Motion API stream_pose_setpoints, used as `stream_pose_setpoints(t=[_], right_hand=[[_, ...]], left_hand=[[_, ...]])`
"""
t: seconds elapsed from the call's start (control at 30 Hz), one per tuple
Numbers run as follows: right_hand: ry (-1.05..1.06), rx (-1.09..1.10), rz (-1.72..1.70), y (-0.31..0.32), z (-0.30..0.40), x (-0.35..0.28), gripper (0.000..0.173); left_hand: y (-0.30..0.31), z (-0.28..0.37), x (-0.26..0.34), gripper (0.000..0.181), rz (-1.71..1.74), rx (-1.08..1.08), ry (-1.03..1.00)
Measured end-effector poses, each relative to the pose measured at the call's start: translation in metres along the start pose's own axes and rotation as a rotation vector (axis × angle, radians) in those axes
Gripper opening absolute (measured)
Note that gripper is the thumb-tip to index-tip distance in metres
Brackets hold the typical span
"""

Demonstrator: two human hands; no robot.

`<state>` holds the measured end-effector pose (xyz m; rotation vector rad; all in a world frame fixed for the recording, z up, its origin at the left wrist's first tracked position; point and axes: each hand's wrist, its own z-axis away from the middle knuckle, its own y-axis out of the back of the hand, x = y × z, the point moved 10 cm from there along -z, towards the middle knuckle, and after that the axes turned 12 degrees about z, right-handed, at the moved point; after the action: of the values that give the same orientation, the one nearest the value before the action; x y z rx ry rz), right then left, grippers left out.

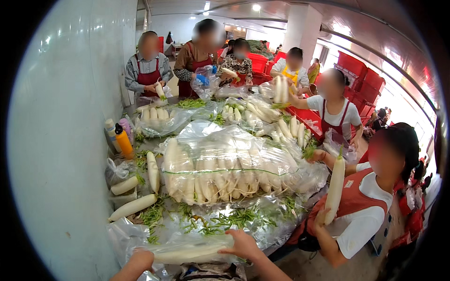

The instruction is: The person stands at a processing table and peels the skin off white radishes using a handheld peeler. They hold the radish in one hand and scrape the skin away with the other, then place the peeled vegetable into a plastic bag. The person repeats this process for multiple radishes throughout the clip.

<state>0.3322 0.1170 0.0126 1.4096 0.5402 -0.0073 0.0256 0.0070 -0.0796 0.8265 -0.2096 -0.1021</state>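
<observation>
At the near edge of the table lies a white daikon radish (193,253) inside a clear plastic bag (168,246). My left hand (141,260) grips its left end through the film. Around the right end is my right hand (242,246), fingers and thumb spread to either side of the bag. Beyond my hands, cut green leaf stems (242,216) are scattered over more plastic film. A large pile of daikon radishes (218,175) sits in the middle under a clear plastic sheet (225,140).
Loose radishes (133,207) lie at the left, near an orange bottle (124,142) by the wall (70,140). A co-worker (362,196) close on my right holds a radish (335,189). Several other people handle radishes around the table; red crates (365,87) are stacked behind.
</observation>
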Motion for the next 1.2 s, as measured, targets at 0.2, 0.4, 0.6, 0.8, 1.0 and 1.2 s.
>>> stream_pose_setpoints(t=[0.2, 0.4, 0.6, 0.8, 1.0, 1.2], right_hand=[[-0.029, -0.277, 0.331, -0.023, -0.009, 0.034, 0.022], [-0.039, 0.244, 0.277, 0.111, 0.002, -0.002, 0.016], [-0.043, 0.293, 0.191, 0.128, 0.006, 0.014, 0.023], [-0.127, -0.092, -0.468, 0.063, -0.001, 0.035, 0.027], [0.003, -0.366, -1.2, -0.002, -0.014, -0.044, 0.042], [0.412, -0.428, -1.196, -0.058, 0.008, -0.141, 0.037]], left_hand=[[0.053, 0.028, 0.068, 0.016, -0.112, 0.024, -0.19], [0.156, 0.108, 0.09, 0.004, 0.202, 0.432, -0.462], [0.173, 0.107, 0.093, 0.008, 0.228, 0.629, -0.578], [0.154, 0.073, 0.082, 0.004, 0.164, 0.637, -0.59], [0.12, 0.055, 0.118, 0.012, 0.039, 0.506, -0.652], [0.157, 0.048, 0.136, 0.014, 0.379, 0.668, -0.502]])
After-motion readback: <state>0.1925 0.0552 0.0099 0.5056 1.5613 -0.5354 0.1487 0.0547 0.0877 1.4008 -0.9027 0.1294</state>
